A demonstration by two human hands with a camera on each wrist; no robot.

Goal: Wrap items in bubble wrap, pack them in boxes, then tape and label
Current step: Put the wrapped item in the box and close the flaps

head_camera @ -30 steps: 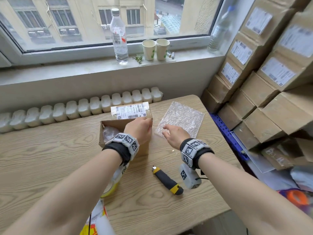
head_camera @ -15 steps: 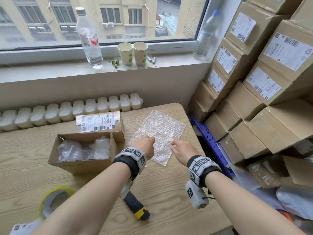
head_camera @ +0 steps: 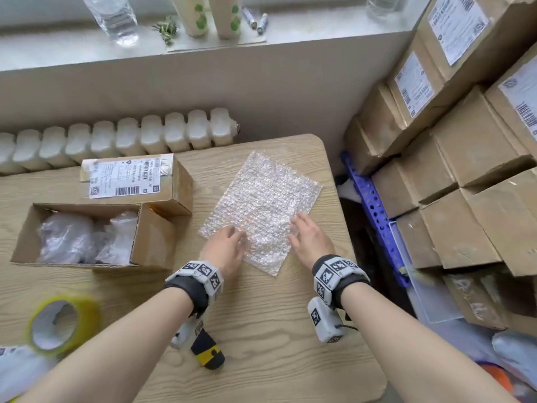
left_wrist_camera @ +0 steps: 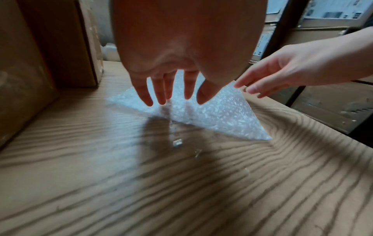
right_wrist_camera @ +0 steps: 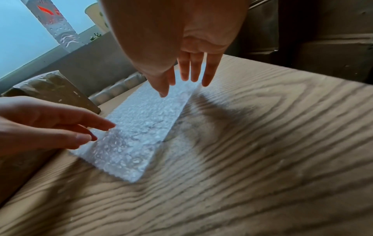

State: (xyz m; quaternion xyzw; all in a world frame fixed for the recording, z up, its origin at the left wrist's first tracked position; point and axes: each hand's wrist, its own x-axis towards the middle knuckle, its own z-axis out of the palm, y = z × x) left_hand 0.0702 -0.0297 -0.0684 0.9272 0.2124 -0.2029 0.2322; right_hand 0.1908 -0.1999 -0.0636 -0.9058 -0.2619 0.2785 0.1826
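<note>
A sheet of bubble wrap [head_camera: 261, 205] lies flat on the wooden table [head_camera: 276, 330], turned at an angle. My left hand [head_camera: 229, 242] is over its near left corner, fingers straight and spread just above the bubble wrap [left_wrist_camera: 212, 111]. My right hand [head_camera: 305, 234] is at the near right edge, fingers straight, fingertips [right_wrist_camera: 185, 76] just over the bubble wrap [right_wrist_camera: 141, 127]. Neither hand grips anything. An open cardboard box [head_camera: 151, 239] left of the sheet holds items in clear wrap [head_camera: 84, 239]. A sealed, labelled box [head_camera: 136, 181] sits behind it.
A yellow tape roll [head_camera: 61, 324] and a black and yellow utility knife [head_camera: 207, 350] lie near the table's front. Stacked labelled cartons [head_camera: 465, 141] fill the right side. A radiator [head_camera: 122, 141] runs behind the table. Bottle and cups stand on the windowsill [head_camera: 72, 48].
My left hand left the open box and came across to the bubble wrap. Both hands now flank the sheet's near end. The head view swung right and down.
</note>
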